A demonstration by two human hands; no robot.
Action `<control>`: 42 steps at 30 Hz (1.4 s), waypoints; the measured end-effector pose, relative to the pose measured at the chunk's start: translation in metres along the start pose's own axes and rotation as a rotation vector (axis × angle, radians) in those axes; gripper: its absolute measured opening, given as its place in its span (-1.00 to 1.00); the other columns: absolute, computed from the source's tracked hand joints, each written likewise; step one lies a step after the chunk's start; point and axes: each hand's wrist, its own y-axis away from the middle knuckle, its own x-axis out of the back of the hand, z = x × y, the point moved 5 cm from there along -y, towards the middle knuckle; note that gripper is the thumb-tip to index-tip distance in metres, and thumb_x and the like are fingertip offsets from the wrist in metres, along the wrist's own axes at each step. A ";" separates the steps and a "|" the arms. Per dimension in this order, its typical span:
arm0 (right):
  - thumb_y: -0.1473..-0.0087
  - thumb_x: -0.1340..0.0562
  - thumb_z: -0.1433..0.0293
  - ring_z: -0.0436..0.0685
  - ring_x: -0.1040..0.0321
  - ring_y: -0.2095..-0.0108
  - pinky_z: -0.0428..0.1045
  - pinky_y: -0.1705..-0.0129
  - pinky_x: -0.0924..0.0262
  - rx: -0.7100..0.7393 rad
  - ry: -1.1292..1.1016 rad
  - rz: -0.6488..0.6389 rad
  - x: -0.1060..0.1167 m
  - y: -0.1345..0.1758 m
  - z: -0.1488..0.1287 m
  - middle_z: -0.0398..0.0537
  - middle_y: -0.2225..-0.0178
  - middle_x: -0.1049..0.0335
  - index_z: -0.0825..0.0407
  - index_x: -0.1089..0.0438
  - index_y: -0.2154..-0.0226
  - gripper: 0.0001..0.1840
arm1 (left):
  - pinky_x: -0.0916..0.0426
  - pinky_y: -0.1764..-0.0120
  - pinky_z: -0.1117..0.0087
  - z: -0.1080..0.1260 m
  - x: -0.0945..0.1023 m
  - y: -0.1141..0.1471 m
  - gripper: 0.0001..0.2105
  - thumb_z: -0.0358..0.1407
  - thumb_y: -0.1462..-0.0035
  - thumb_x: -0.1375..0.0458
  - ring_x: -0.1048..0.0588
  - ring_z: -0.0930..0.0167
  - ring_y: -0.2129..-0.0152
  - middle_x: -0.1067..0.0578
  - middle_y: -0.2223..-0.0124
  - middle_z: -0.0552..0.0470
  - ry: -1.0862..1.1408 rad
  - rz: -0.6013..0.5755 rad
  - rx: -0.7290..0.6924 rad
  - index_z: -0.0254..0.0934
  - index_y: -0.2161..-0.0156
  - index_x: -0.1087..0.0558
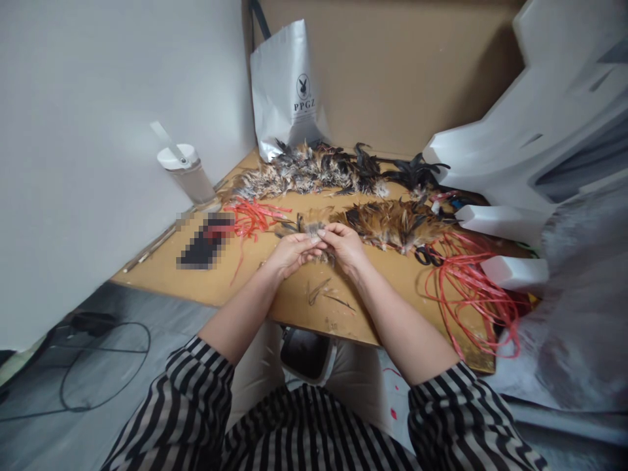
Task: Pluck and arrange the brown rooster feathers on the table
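My left hand (294, 254) and my right hand (343, 243) meet over the middle of the table, fingertips pinched together. Between them is a small bunch of feathers (314, 229), pale grey at the base and light brown further out. Both hands are closed on it; some of the bunch is hidden behind the fingers. Just right of my right hand lies a pile of brown and black feathers (392, 222). A few loose dark feathers (318, 291) rest on the tabletop below my hands.
Mixed feathers (314, 170) line the back of the wooden table (161, 268), before a silver bag (284, 85). Red plastic strips (255, 216) lie at left, more red strips (471, 288) at right beside black scissors (428, 255). A lidded cup (189, 173) stands by the wall.
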 end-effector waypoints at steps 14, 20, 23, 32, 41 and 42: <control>0.32 -0.30 0.24 -0.09 -0.11 0.64 -0.13 0.55 -0.05 0.114 0.358 0.027 0.018 -0.008 -0.013 -0.19 0.64 -0.30 0.11 -0.38 0.54 -0.73 | -0.15 0.65 0.64 0.013 0.005 0.001 -0.79 -0.29 0.18 -0.26 -0.33 0.64 0.69 -0.49 0.47 -0.01 -0.029 0.169 -0.192 -0.41 0.43 -0.45; 0.22 -0.22 0.26 -0.04 -0.18 0.59 -0.12 0.49 -0.08 0.170 0.798 -0.020 0.035 -0.012 -0.019 -0.09 0.58 -0.38 0.14 -0.44 0.51 -0.74 | -0.16 0.64 0.66 0.014 0.013 -0.001 -0.78 -0.33 0.20 -0.28 -0.34 0.65 0.68 -0.49 0.46 -0.01 0.071 0.231 -0.197 -0.41 0.39 -0.44; 0.22 -0.22 0.29 -0.04 -0.19 0.59 -0.12 0.50 -0.06 0.203 0.926 -0.033 0.035 -0.014 -0.015 -0.11 0.59 -0.39 0.12 -0.45 0.52 -0.77 | -0.17 0.64 0.67 0.014 0.014 -0.001 -0.79 -0.34 0.20 -0.27 -0.34 0.65 0.67 -0.49 0.47 -0.01 0.090 0.239 -0.194 -0.41 0.40 -0.44; 0.29 -0.23 0.40 -0.05 -0.17 0.63 -0.13 0.56 -0.01 0.228 0.973 -0.010 0.031 -0.015 -0.007 -0.17 0.67 -0.33 0.08 -0.40 0.63 -0.92 | -0.17 0.63 0.67 0.012 0.015 -0.002 -0.83 -0.36 0.16 -0.25 -0.35 0.65 0.67 -0.50 0.45 0.00 0.090 0.257 -0.162 -0.39 0.39 -0.43; 0.37 -0.35 0.29 -0.10 -0.20 0.67 -0.17 0.67 -0.02 -0.109 0.197 -0.093 0.020 -0.005 -0.011 -0.11 0.55 -0.39 0.10 -0.32 0.57 -0.72 | -0.22 0.61 0.67 0.009 0.010 -0.001 -0.81 -0.36 0.16 -0.26 -0.39 0.63 0.64 -0.51 0.44 -0.02 0.058 0.195 -0.101 -0.42 0.37 -0.44; 0.38 -0.36 0.28 -0.10 -0.20 0.66 -0.18 0.66 -0.03 -0.109 0.173 -0.106 0.018 -0.004 -0.011 -0.11 0.55 -0.39 0.10 -0.32 0.57 -0.71 | -0.23 0.61 0.66 0.009 0.009 0.000 -0.81 -0.36 0.16 -0.26 -0.40 0.62 0.63 -0.51 0.44 -0.03 0.051 0.184 -0.094 -0.42 0.37 -0.45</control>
